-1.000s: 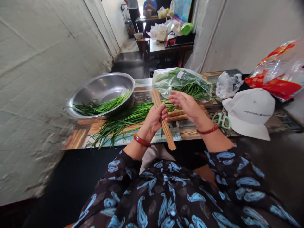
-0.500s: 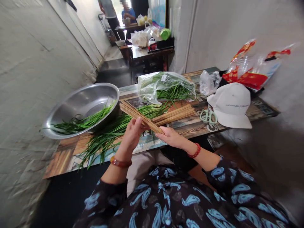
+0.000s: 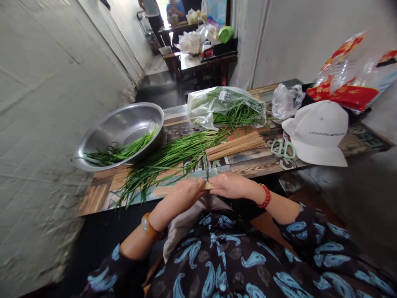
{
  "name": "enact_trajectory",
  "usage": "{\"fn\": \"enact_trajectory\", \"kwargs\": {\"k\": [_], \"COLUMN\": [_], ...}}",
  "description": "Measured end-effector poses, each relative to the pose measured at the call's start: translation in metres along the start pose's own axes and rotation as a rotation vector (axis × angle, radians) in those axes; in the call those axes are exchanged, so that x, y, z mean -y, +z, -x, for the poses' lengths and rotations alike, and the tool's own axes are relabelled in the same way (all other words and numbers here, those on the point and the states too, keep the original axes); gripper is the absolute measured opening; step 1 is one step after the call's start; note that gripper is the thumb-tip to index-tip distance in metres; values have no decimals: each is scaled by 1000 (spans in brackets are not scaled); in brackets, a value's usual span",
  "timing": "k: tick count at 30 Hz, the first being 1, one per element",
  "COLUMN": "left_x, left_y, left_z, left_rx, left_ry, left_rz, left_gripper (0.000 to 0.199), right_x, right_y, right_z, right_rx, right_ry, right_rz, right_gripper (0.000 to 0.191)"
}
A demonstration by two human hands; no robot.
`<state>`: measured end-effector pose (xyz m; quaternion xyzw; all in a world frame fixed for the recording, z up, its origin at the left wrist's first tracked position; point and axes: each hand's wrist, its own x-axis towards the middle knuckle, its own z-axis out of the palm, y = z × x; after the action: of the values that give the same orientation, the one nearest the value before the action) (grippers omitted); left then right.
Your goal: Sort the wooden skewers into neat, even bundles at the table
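Observation:
My left hand (image 3: 188,192) is closed around a bundle of thin wooden sticks (image 3: 159,191), held low at the table's front edge. Its pale end shows past my left wrist. My right hand (image 3: 228,185) grips the same bundle close beside the left, and a short stretch of sticks is visible between them. A green chive strand (image 3: 206,165) stands up from between my hands; how it runs around the sticks is hidden. Beyond my hands lies a second stick bundle (image 3: 237,146) on the table, next to a loose pile of long chives (image 3: 176,150).
A steel basin (image 3: 119,129) with some chives stands at left. Behind the pile is a clear bag of chives (image 3: 228,107). Green-handled scissors (image 3: 283,148), a white cap (image 3: 322,128), a crumpled plastic bag (image 3: 285,103) and a red-printed bag (image 3: 347,93) occupy the right.
Both hands have come down toward me with the stick bundle, which was tilted up over the table and now lies nearly level. My hands are closer together, and the view has shifted slightly.

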<state>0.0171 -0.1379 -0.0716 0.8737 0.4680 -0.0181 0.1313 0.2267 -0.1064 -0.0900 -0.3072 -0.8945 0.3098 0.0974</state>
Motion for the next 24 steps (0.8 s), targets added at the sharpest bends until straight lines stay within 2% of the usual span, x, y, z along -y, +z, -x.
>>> {"fn": "enact_trajectory", "kwargs": {"k": [2, 4, 5, 6, 8, 10, 11, 13, 16, 20, 24], "left_x": [-1, -2, -2, -2, -2, -4, -6, -12, -19, -24, -26], "left_y": [10, 14, 13, 12, 6, 0, -3, -5, -4, 1, 6], "left_z": [-1, -4, -6, -9, -14, -17, -19, -22, -27, -32, -34], "left_rx": [2, -14, -20, -20, -10, 12, 22, 32, 9, -40, -98], "left_ry": [-1, -11, -15, -22, -66, -146, -187, -224, -227, -233, -264], "left_rz": [147, 320, 409, 504, 732, 998, 1127, 1341, 1516, 1540, 1488], "left_gripper": [18, 18, 18, 19, 24, 29, 32, 35, 35, 36, 41], "right_x": [-5, -10, -14, -17, -24, -29, -30, -26, -12, -1, -5], "right_y": [-5, -13, -18, -23, -31, -32, -29, -18, 0, 12, 16], "right_z": [4, 9, 11, 13, 16, 17, 17, 16, 10, -3, -12], "right_rx": [25, -23, -100, -216, -519, -772, -843, -872, -856, -897, -918], "right_ry": [-9, 4, 14, 31, 91, 159, 183, 169, 62, -38, -25], "right_rz": [-5, -12, -33, -77, -243, -451, -528, -577, -467, -244, -20], "right_gripper": [16, 10, 7, 15, 27, 24, 21, 19, 12, 12, 14]}}
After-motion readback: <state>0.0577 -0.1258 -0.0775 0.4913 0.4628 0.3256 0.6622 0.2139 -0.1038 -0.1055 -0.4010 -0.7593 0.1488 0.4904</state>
